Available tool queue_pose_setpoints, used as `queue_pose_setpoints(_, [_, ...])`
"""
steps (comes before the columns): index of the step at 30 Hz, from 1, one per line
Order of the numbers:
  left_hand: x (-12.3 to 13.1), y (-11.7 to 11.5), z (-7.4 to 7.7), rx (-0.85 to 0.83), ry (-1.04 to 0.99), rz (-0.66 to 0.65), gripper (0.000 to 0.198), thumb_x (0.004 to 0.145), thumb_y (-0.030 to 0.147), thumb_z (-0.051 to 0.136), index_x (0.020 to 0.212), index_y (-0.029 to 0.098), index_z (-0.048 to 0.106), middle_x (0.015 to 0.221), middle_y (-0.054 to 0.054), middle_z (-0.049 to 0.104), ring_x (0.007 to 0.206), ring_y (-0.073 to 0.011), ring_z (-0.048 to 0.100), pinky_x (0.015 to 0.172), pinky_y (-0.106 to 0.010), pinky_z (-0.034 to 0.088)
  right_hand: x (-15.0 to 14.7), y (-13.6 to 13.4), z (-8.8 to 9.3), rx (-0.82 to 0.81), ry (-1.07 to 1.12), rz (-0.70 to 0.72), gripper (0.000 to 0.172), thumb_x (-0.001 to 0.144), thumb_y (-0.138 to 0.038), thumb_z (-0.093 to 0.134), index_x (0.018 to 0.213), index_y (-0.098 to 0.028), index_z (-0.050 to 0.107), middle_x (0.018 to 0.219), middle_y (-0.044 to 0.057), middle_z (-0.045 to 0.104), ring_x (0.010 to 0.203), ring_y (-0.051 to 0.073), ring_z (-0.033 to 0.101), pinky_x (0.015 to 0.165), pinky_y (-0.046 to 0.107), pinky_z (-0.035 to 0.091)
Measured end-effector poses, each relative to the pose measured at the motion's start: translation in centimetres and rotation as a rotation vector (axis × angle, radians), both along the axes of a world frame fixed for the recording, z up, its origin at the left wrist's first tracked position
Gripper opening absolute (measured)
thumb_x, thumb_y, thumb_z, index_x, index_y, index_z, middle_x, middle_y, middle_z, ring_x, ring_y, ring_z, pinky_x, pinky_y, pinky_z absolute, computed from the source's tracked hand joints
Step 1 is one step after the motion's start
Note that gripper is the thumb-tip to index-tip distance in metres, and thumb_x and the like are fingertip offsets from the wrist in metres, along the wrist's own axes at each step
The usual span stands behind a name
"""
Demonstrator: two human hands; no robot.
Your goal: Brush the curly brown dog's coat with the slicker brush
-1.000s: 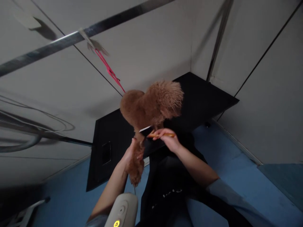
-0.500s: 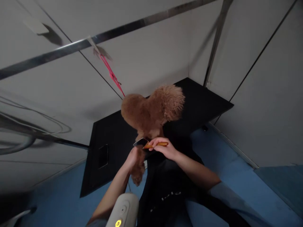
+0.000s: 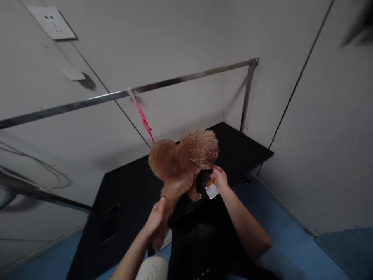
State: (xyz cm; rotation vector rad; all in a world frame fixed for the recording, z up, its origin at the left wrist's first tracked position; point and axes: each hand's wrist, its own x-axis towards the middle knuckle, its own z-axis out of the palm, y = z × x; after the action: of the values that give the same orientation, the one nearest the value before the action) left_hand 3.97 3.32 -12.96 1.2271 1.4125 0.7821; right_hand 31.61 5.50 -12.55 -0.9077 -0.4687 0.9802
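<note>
A brown curly-haired dog (image 3: 171,161) stands on a black table (image 3: 241,151), its fluffier end toward the right. My left hand (image 3: 156,214) is closed around one of its legs (image 3: 171,194), which is stretched out over the table's near edge. In my right hand (image 3: 220,179) is a slicker brush (image 3: 212,190) by its orange-brown handle, the flat head hanging downward. That hand is up against the fluffy fur at the dog's right end; whether its fingers grip the fur I cannot tell.
A pink leash (image 3: 145,122) runs from a metal bar (image 3: 175,81) down behind the dog. A dark phone-like rectangle (image 3: 110,223) lies on the table's left part. Below my left arm is a white rounded device (image 3: 153,268). Cables (image 3: 37,163) hang along the wall at left.
My right hand has moved from the held leg up and right to the fluffy fur, brush head now turned down. My left hand keeps the leg, now drawn out straighter. The view has tilted up.
</note>
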Motion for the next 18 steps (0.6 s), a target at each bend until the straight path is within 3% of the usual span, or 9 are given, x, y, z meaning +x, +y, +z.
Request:
queue_pose_setpoints(4, [0.2,2.6,-1.1,0.25,0.133,0.039,0.062,0.067,0.078,0.051,0.054,0.018,0.054,0.053,-0.005,0.054,0.054,-0.0189,0.049,0.054,-0.031,0.042,-1.5,2.5,3.5,0.018,-0.149,0.159,0.03,0.061,-0.034,0.068,0.055,-0.022,0.042,0.041,-0.009,0.035,0.042,0.008,0.032,0.044,0.023,0.029])
queue_pose_setpoints(7, [-0.4,4.5,-0.1,0.338,0.236,0.141,0.047,0.074,0.063,0.055,0.062,0.017,0.057,0.063,-0.008,0.057,0.066,-0.0227,0.054,0.068,-0.035,0.045,-3.5,1.5,6.7,0.13,-0.445,0.225,0.029,0.068,-0.035,0.065,0.055,-0.02,0.046,0.048,-0.006,0.04,0.048,0.008,0.035,0.048,0.023,0.027])
queue_pose_setpoints(9, [-0.9,5.4,1.8,0.438,0.265,0.219,0.039,0.074,0.051,0.061,0.089,0.015,0.061,0.086,-0.01,0.062,0.084,-0.0249,0.058,0.083,-0.036,0.045,-4.8,0.4,8.5,0.242,-0.734,0.23,0.032,0.077,-0.037,0.058,0.054,-0.02,0.044,0.05,-0.006,0.038,0.05,0.008,0.034,0.051,0.024,0.026])
queue_pose_setpoints(12, [-0.7,6.0,6.3,0.834,0.299,0.301,0.059,0.076,0.043,0.062,0.125,0.015,0.045,0.122,-0.016,0.051,0.11,-0.0259,0.054,0.096,-0.039,0.042,-6.6,-0.8,10.1,0.343,-1.004,0.175,0.036,0.081,-0.032,0.051,0.051,-0.02,0.037,0.048,-0.006,0.034,0.049,0.009,0.033,0.054,0.024,0.027])
queue_pose_setpoints(15, [1.0,6.3,10.9,1.205,0.479,0.153,0.065,0.062,0.039,0.074,0.117,0.014,0.05,0.124,-0.019,0.049,0.122,-0.0327,0.044,0.104,-0.046,0.035,-7.9,-1.0,10.8,0.396,-1.12,0.156,0.035,0.082,-0.029,0.05,0.051,-0.02,0.036,0.048,-0.005,0.036,0.048,0.009,0.035,0.055,0.025,0.027])
queue_pose_setpoints(18, [2.7,6.7,14.5,1.25,0.63,-0.117,0.038,0.063,0.032,0.07,0.097,0.017,0.061,0.115,-0.017,0.056,0.114,-0.0346,0.049,0.102,-0.05,0.036,-8.2,-1.0,11.6,0.411,-1.205,0.168,0.034,0.081,-0.026,0.049,0.051,-0.02,0.035,0.049,-0.005,0.038,0.05,0.009,0.036,0.057,0.025,0.028])
